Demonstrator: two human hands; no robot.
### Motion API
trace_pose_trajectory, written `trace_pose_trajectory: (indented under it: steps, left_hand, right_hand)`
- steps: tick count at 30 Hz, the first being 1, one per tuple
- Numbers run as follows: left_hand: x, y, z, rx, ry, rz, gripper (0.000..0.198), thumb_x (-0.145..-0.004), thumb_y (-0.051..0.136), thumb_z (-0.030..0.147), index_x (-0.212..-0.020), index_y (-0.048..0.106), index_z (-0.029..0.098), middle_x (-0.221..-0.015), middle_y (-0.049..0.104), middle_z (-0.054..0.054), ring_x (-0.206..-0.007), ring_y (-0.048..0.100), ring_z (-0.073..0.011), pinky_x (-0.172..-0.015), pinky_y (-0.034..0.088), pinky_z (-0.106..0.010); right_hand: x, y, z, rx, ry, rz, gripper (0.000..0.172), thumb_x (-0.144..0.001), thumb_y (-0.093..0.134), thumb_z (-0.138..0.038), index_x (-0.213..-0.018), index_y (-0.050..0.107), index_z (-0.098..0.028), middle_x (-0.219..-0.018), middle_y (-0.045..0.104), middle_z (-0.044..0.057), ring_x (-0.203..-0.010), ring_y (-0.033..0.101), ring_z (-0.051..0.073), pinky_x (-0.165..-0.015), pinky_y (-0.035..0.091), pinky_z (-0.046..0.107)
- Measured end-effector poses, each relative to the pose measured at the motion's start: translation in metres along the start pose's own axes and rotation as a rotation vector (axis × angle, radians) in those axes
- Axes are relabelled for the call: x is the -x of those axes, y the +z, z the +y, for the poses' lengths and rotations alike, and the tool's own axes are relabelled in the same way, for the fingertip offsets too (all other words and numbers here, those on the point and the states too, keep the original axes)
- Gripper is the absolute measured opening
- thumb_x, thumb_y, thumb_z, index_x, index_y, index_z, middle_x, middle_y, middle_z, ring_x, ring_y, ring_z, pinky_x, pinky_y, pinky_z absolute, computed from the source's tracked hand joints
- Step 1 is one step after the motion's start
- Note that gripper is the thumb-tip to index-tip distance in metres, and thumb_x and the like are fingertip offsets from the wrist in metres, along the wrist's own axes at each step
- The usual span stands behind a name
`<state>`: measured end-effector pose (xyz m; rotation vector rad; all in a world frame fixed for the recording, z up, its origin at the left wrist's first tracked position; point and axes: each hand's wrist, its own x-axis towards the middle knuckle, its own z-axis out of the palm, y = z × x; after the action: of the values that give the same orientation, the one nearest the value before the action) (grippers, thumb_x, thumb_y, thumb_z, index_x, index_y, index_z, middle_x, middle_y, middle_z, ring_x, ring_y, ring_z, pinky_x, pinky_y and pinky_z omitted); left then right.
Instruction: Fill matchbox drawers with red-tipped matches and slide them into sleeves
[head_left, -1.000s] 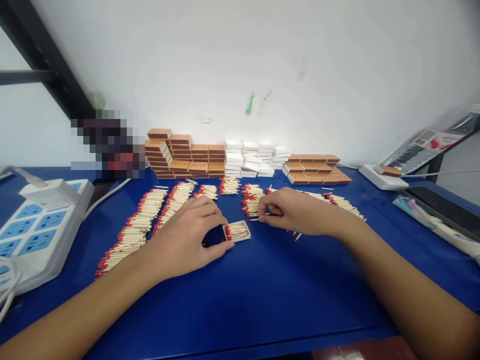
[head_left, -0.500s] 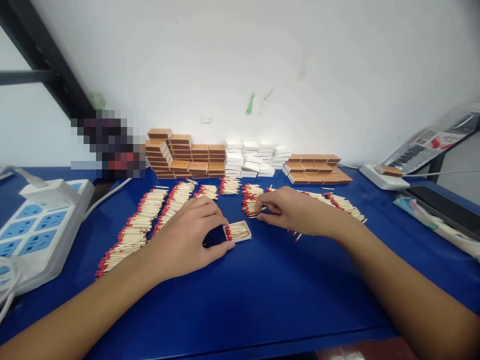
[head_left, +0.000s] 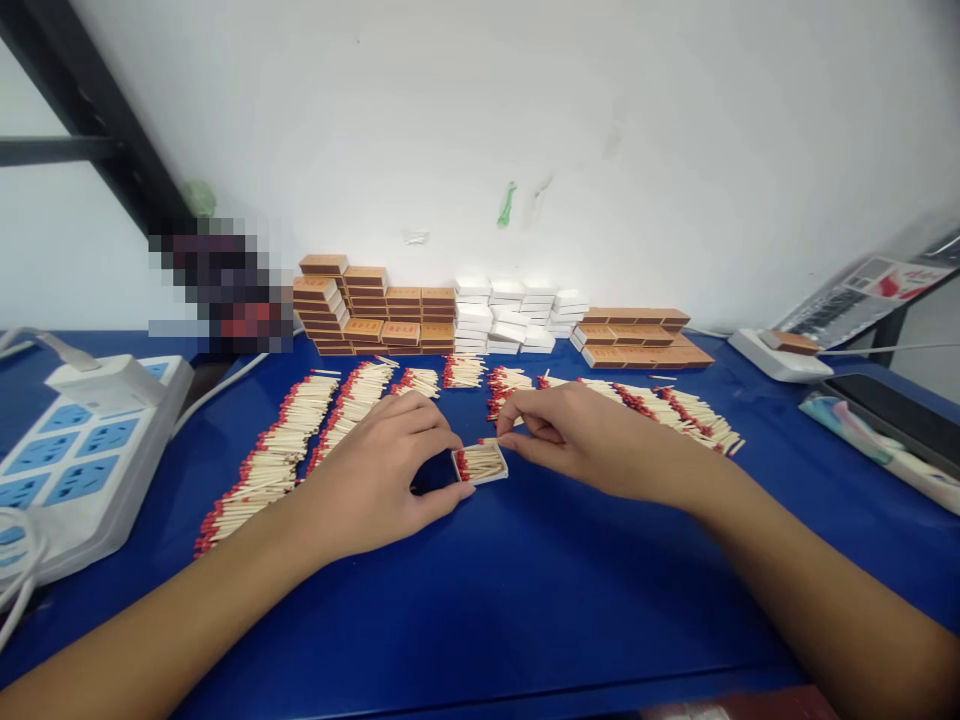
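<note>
A small white matchbox tray [head_left: 495, 479] lies on the blue tabletop with red-headed matches [head_left: 480, 463] inside. My left hand [head_left: 386, 460] grips the tray's left end between thumb and fingers. At the tray's far right corner, my right hand [head_left: 581, 435] pinches a match [head_left: 487, 441], its red head pointing left over the back edge. Whether more than one match is in that pinch I cannot make out. Just beyond my right fingers is a small match pile [head_left: 508, 380].
Long rows of matches [head_left: 289, 450] spread on the left, and more match piles [head_left: 701, 415] on the right. Along the wall stand brown matchboxes [head_left: 401, 333], white trays [head_left: 474, 318] and more brown boxes [head_left: 645, 355]. A power strip [head_left: 161, 440] sits left, a phone [head_left: 892, 415] right.
My right hand has come from the match pile toward me and left, bringing a match to the tray's back edge. My left hand keeps its grip on the tray.
</note>
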<state>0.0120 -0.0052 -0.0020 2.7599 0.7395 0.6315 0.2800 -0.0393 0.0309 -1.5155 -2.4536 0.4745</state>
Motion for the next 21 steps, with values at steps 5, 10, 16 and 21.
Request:
trace_pose_trajectory:
  steps: [5,10,16,21]
  left_hand:
    - [0.000,0.001,0.000,-0.013,0.004,-0.003,0.018,-0.099,0.077,0.038,-0.103,0.077,0.021,-0.102,0.072,-0.006,-0.106,0.066,-0.0269,-0.101,0.053,-0.047]
    - [0.001,0.001,0.000,-0.007,0.003,0.006,0.018,-0.099,0.078,0.038,-0.106,0.077,0.021,-0.102,0.073,-0.005,-0.105,0.066,-0.0256,-0.103,0.053,-0.047]
    - [0.003,0.000,0.000,-0.017,0.020,0.025,0.030,-0.098,0.078,0.041,-0.119,0.075,0.020,-0.108,0.075,-0.007,-0.110,0.066,-0.0279,-0.104,0.054,-0.049]
    - [0.002,0.000,-0.001,-0.009,0.016,0.010,0.023,-0.099,0.077,0.041,-0.112,0.077,0.022,-0.105,0.074,-0.006,-0.108,0.066,-0.0264,-0.104,0.054,-0.049]
  right_hand:
    - [-0.003,0.012,-0.021,-0.032,0.030,-0.027,0.015,-0.105,0.062,-0.024,-0.107,0.076,-0.021,-0.080,0.070,0.001,-0.071,0.059,0.016,-0.067,0.035,0.029]
    - [-0.002,0.003,-0.007,-0.020,0.027,0.069,0.021,-0.106,0.059,-0.030,-0.104,0.078,-0.022,-0.071,0.065,-0.001,-0.063,0.054,0.015,-0.066,0.034,0.029]
    - [-0.005,-0.012,0.033,0.129,0.136,0.058,0.015,-0.100,0.066,-0.029,-0.100,0.079,-0.023,-0.068,0.062,-0.001,-0.062,0.053,0.016,-0.064,0.033,0.030]
    - [-0.007,-0.012,0.040,0.092,0.176,-0.063,0.013,-0.098,0.067,-0.027,-0.089,0.075,-0.022,-0.070,0.063,-0.001,-0.060,0.051,0.014,-0.061,0.034,0.030]
